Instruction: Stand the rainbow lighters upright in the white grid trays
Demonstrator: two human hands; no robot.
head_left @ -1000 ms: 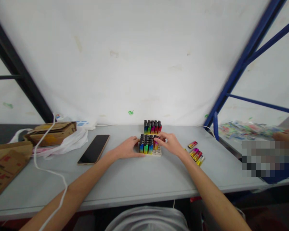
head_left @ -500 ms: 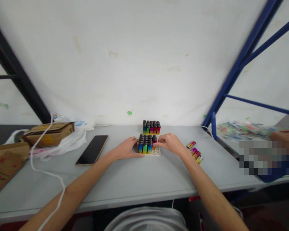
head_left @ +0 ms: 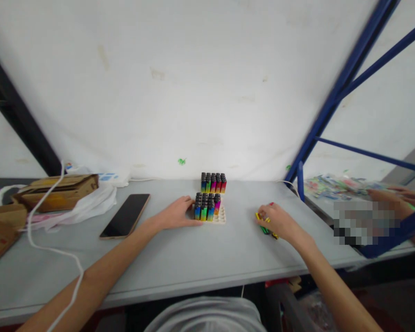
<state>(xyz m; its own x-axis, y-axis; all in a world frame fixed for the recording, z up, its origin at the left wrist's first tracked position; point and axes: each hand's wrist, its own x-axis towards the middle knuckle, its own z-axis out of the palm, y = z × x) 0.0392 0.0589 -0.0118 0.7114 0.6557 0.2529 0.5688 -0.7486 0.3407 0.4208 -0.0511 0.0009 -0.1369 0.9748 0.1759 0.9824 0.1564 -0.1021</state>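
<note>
My left hand [head_left: 178,213] grips the left side of a pale tray [head_left: 222,217], thumb along the front and fingers behind. Upright lighters [head_left: 204,210] with black tops and blue, green and purple bodies fill the tray's left and middle; bare round slots show at its right. Out to the right, my right hand [head_left: 275,219] is closed at a small group of loose lighters [head_left: 263,228], yellow and green ones showing below the fingers. The fingers partly hide what they pinch, which looks like a lighter.
Behind the tray stands another block of upright lighters [head_left: 213,183]. A phone [head_left: 126,216] lies left of my left hand, with cardboard boxes [head_left: 60,189], a plastic bag [head_left: 100,203] and a white cable [head_left: 51,249] beyond. Blue frame bars [head_left: 327,110] and another person's hands [head_left: 387,203] are at right.
My right hand has left the tray's right side and moved right to the loose lighters. A purple-and-orange lighter now stands uncovered in the tray. My left hand stays at the tray.
</note>
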